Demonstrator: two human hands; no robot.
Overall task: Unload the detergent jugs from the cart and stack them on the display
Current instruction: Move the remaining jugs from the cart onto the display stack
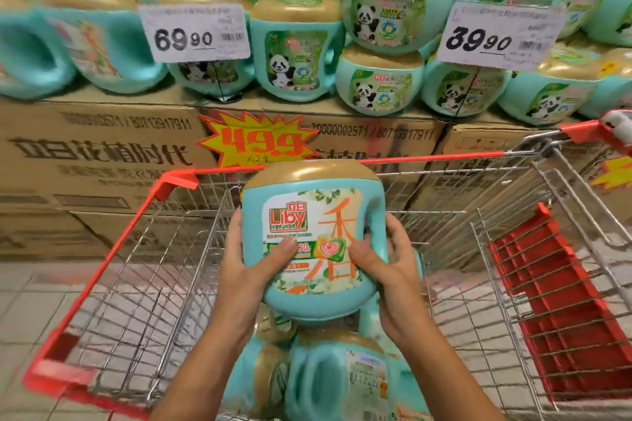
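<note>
A teal detergent jug (313, 212) with a gold cap and a Liby label is held up above the wire cart (519, 164). My left hand (246, 267) grips its left side, thumb across the label. My right hand (386, 263) grips its right side by the handle. Two more teal jugs (328, 376) lie in the cart below my arms. The display (297, 55) of stacked teal jugs with panda labels rises just beyond the cart.
Brown cardboard cartons (102, 154) form the display's base. Price cards 69.90 (195, 32) and 39.90 (496, 34) hang before the jugs; a yellow starburst tag (256, 140) sits on a carton. The cart's red child seat (554, 284) is on the right.
</note>
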